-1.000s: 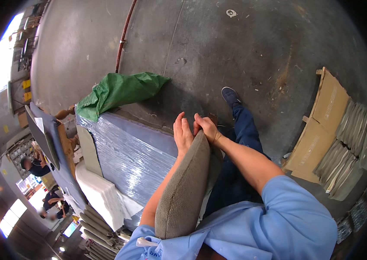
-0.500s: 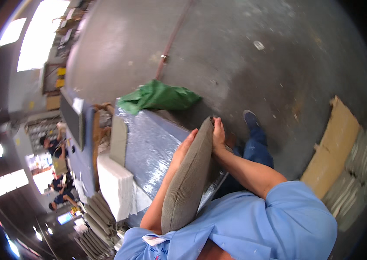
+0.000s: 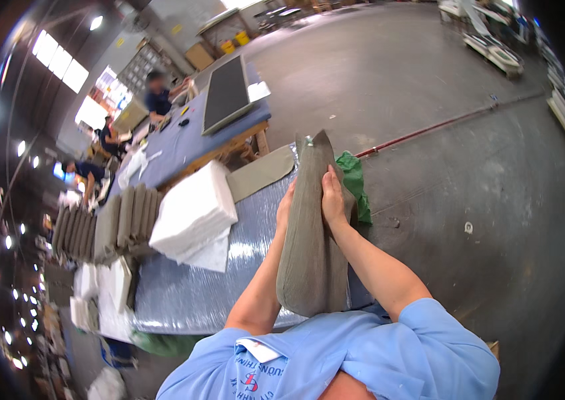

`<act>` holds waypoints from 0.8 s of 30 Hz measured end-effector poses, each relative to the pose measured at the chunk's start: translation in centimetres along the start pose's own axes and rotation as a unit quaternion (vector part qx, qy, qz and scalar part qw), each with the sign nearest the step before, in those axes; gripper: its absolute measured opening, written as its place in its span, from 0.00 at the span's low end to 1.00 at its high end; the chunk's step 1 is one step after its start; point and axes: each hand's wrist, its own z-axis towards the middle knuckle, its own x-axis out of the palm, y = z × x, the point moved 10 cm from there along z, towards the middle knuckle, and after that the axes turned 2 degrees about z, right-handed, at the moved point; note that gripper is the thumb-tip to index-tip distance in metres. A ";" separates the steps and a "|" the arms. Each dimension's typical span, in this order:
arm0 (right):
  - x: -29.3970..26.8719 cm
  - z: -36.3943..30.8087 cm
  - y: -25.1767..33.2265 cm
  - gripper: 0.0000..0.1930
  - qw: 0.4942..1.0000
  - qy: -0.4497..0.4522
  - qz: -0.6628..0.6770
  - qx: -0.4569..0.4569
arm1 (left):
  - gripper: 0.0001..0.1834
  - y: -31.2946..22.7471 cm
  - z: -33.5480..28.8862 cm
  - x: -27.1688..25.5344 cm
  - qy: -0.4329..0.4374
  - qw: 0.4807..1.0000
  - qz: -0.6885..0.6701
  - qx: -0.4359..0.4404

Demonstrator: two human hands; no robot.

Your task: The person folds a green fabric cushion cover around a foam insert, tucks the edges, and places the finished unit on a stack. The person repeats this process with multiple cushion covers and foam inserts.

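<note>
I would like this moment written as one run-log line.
left hand: on grey-brown fabric cushion, left side | right hand: same cushion, right side | left of cushion: blue film-covered table, white rectangular sheet stack

Open floor (image 3: pixel 429 287) right of cushion (image 3: pixel 306 233), white stack (image 3: pixel 194 207) obstructing the left

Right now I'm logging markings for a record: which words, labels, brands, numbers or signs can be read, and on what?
Blue shirt: dark lettering with a red emblem; I won't copy the wording.
Grey-brown cushion between the left hand and right hand: no text visible.
Yellow patches on the far wall: too small to read.
</note>
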 end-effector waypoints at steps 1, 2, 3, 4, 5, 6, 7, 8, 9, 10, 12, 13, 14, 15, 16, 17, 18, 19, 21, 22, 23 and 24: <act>0.9 -0.2 -0.6 0.36 1.000 0.012 -0.015 -0.005 | 0.31 -0.2 -0.4 -0.6 -0.017 0.998 -0.052 -0.007; 3.0 -1.2 -0.6 0.36 1.000 0.030 0.004 -0.003 | 0.31 -0.8 -1.1 -2.3 -0.003 0.998 -0.068 0.015; 4.9 -2.0 -0.5 0.36 0.999 0.047 0.023 -0.001 | 0.31 -1.4 -1.7 -3.7 0.016 0.996 -0.081 0.037; 6.5 -2.1 -0.1 0.36 0.997 0.064 0.045 -0.003 | 0.31 -2.0 -2.1 -4.9 0.037 0.993 -0.092 0.058; 7.2 -1.9 -0.2 0.36 0.996 0.072 0.055 -0.005 | 0.31 -2.7 -2.1 -5.5 0.034 0.992 -0.087 0.085; 7.6 -1.0 -0.2 0.36 0.995 0.076 0.062 -0.010 | 0.31 -3.9 -2.1 -5.3 0.035 0.990 -0.080 0.110; 8.0 0.0 -0.3 0.35 0.994 0.079 0.071 -0.012 | 0.31 -5.0 -1.9 -5.0 0.036 0.988 -0.073 0.135; 9.0 0.9 -0.1 0.35 0.990 0.099 0.098 -0.006 | 0.31 -6.2 -1.6 -5.4 0.022 0.984 -0.063 0.164; 10.6 1.2 0.1 0.35 0.984 0.123 0.132 0.004 | 0.31 -7.1 -1.4 -6.4 0.001 0.980 -0.048 0.194; 12.6 1.2 0.0 0.35 0.967 0.168 0.187 0.038 | 0.31 -7.7 -1.6 -7.2 -0.019 0.974 -0.033 0.222; 13.4 2.4 -2.5 0.34 0.951 0.230 0.160 0.131 | 0.32 -6.6 -1.0 -7.9 -0.090 0.975 0.007 0.203; 13.7 2.0 -2.8 0.34 0.946 0.243 0.167 0.136 | 0.32 -6.5 -1.0 -8.8 -0.131 0.972 0.031 0.194; 15.3 0.2 -3.0 0.33 0.934 0.267 0.182 0.151 | 0.33 -6.9 -1.5 -10.3 -0.140 0.969 0.036 0.202; 15.2 -0.9 -3.9 0.33 0.928 0.275 0.186 0.167 | 0.33 -6.3 -1.9 -10.5 -0.137 0.969 0.031 0.201; 15.4 -1.4 -4.8 0.33 0.924 0.269 0.184 0.200 | 0.34 -5.8 -2.3 -10.7 -0.133 0.970 0.027 0.201; 14.7 -0.6 -5.2 0.34 0.924 0.254 0.180 0.222 | 0.36 -5.8 -1.8 -10.0 -0.121 0.977 0.007 0.178; 14.0 0.0 -5.6 0.34 0.923 0.240 0.176 0.243 | 0.38 -6.1 -2.0 -8.9 -0.112 0.975 0.040 0.186; 13.6 0.2 -5.7 0.34 0.921 0.237 0.186 0.248 | 0.40 -6.3 -2.5 -7.8 -0.102 0.973 0.074 0.195; 13.6 -0.4 -5.9 0.34 0.908 0.240 0.217 0.266 | 0.44 -6.4 -3.3 -7.0 -0.089 0.969 0.109 0.203; 13.4 -0.3 -5.8 0.33 0.912 0.241 0.208 0.260 | 0.46 -6.4 -3.6 -6.7 -0.079 0.970 0.104 0.203; 13.5 -0.6 -5.6 0.32 0.912 0.246 0.202 0.258 | 0.48 -6.5 -3.9 -6.8 -0.075 0.971 0.104 0.202; 13.7 -0.8 -5.3 0.32 0.913 0.250 0.196 0.256 | 0.49 -6.5 -4.2 -6.8 -0.064 0.975 0.079 0.198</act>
